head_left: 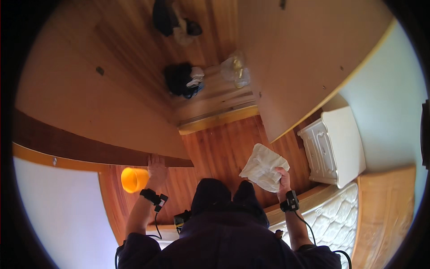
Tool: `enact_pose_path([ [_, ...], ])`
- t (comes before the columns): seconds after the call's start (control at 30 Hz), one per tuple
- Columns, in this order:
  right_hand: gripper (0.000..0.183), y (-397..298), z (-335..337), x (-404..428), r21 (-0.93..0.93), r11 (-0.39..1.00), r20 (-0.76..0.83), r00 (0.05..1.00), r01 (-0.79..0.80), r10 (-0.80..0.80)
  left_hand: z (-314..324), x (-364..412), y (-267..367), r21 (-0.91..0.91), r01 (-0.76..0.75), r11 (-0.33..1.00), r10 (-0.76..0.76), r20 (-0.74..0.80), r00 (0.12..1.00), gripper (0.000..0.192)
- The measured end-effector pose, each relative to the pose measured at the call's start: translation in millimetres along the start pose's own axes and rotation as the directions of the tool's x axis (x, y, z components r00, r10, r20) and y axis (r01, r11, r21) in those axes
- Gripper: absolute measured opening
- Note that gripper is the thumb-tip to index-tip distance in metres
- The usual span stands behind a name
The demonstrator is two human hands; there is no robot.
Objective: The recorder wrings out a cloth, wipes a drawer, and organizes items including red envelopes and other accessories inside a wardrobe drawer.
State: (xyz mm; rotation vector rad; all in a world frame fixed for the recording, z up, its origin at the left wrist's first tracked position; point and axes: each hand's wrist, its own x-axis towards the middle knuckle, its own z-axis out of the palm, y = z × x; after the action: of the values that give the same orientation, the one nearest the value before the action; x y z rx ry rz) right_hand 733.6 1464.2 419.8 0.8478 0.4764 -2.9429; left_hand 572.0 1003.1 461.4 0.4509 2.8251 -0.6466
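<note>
A white cloth point(263, 166) hangs spread out from my right hand point(283, 179), whose fingers grip its right edge above the wooden floor. My left hand point(157, 171) rests with its fingers spread on the edge of the left wardrobe door point(111, 138), which stands swung out. Just left of that hand an orange plastic bucket point(133, 180) is on the floor. Opposite stands the right wardrobe door point(302, 67), also swung out. Between the two doors the wardrobe's inside shows, with a dark bundle of clothing point(181, 80) and a clear plastic bag point(237, 70) on its bottom board.
A white nightstand point(339, 148) stands by the wall at the right. Below it are a bare mattress point(329, 215) and a wooden bed headboard point(386, 208). More clothing point(179, 27) lies farther up in the wardrobe. The wardrobe's yellow sill point(218, 120) crosses before me.
</note>
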Motion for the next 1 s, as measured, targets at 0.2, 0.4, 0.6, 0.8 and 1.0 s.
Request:
enact_pose_path([
  [0.2,0.047,31.7,35.7,75.5,-0.146,0.983,-0.128,0.987,-0.113,0.095,35.2,-11.2,-53.7,-0.516,0.043,0.856,-0.251,-0.342,0.906,0.033],
  [0.4,0.047,75.2,83.1,167.2,-0.222,0.964,-0.141,0.983,-0.147,0.118,32.1,44.1,-84.1,-0.937,0.115,0.330,-0.553,-0.093,0.828,0.013],
  [0.6,0.048,104.7,129.4,298.9,-0.272,0.947,-0.149,0.979,-0.173,0.137,61.3,91.2,-98.3,-0.516,0.093,0.852,-0.281,-0.301,0.911,0.030],
  [0.8,0.050,127.7,89.0,482.5,-0.320,0.912,-0.236,0.954,-0.256,0.185,126.1,164.3,-86.3,-0.315,0.203,0.927,-0.234,-0.064,0.970,0.042],
  [1.0,0.046,143.2,-23.0,666.7,-0.322,0.886,-0.187,0.940,-0.334,0.287,210.1,252.4,-20.3,-0.138,0.405,0.904,-0.418,-0.074,0.906,0.043],
])
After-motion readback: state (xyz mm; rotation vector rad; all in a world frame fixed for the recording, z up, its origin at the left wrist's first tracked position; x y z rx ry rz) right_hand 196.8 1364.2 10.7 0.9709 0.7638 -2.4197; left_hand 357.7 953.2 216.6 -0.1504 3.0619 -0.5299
